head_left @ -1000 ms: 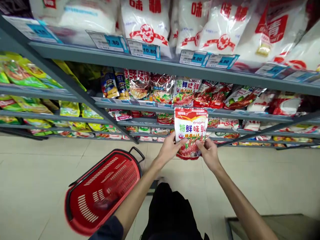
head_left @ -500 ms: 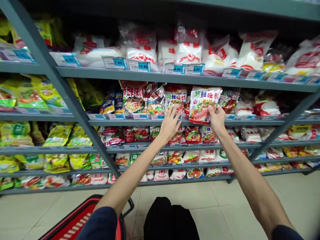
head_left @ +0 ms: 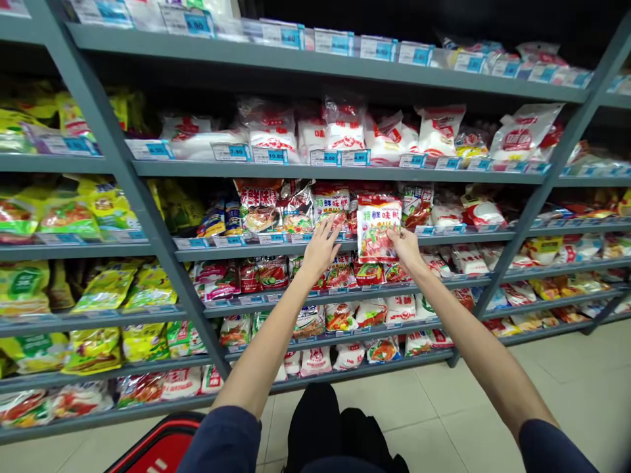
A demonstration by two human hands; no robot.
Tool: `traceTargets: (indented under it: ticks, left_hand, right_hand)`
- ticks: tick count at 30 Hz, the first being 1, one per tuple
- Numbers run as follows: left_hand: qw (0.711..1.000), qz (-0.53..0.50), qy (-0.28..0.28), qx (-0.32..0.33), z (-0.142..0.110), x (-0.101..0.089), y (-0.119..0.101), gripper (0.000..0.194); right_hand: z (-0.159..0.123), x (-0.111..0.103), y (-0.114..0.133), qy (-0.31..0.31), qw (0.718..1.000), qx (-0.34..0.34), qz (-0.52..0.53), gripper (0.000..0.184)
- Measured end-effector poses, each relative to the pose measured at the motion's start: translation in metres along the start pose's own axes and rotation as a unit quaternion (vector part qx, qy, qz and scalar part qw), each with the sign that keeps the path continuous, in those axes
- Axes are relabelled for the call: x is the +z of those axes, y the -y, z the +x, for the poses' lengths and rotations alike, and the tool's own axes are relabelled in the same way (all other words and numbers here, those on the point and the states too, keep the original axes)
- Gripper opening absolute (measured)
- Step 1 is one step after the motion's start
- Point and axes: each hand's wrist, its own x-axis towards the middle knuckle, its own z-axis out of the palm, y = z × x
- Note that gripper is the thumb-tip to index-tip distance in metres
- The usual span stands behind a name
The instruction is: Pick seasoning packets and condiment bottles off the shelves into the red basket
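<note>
My right hand grips the lower right corner of a white and red seasoning packet with green and red printing. It holds the packet upright at the front of the third shelf, among similar packets. My left hand hovers just left of the packet with its fingers spread, holding nothing, close to the shelf edge and its price labels.
Grey metal shelving fills the view, stocked with white sacks above and yellow-green packets at left. A red shopping basket sits on the tiled floor at the bottom left. The tiled floor stretches off to the right.
My head lifted from the basket and floor to the shelves. Both hands rose with the packet to the shelf; my left hand let go and now hovers open beside it.
</note>
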Motion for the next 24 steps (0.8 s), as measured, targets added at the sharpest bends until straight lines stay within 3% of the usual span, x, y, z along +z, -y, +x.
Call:
traceTargets:
  ticks: [4,7,11,17,21,24]
  left_hand:
    - [1.0,-0.021,-0.016,0.01,-0.001,0.003,0.003,0.057]
    - [0.998,-0.043,-0.033,0.019,-0.001,0.006,0.006,0.058]
    - [0.997,-0.058,-0.037,0.017,-0.001,0.008,0.006,0.059]
    - [0.997,-0.06,-0.037,-0.008,-0.001,0.01,-0.001,0.059]
    - [0.997,-0.056,-0.043,-0.011,0.0,0.005,-0.003,0.058]
    - [0.997,-0.053,-0.052,-0.001,0.008,-0.001,-0.009,0.057]
  right_hand:
    - [-0.06,-0.038,-0.011,-0.029,0.995,0.087,0.05,0.044]
    - [-0.084,-0.066,-0.022,-0.024,0.995,0.084,0.043,0.045]
    - [-0.077,-0.084,-0.026,-0.024,0.998,0.043,0.035,0.044]
    - [-0.054,-0.073,-0.015,-0.05,0.998,0.004,0.039,0.046]
    - [-0.073,-0.079,-0.023,-0.096,0.991,0.05,0.077,0.042]
    - [-0.088,-0.092,-0.036,-0.093,0.992,0.058,0.064,0.042]
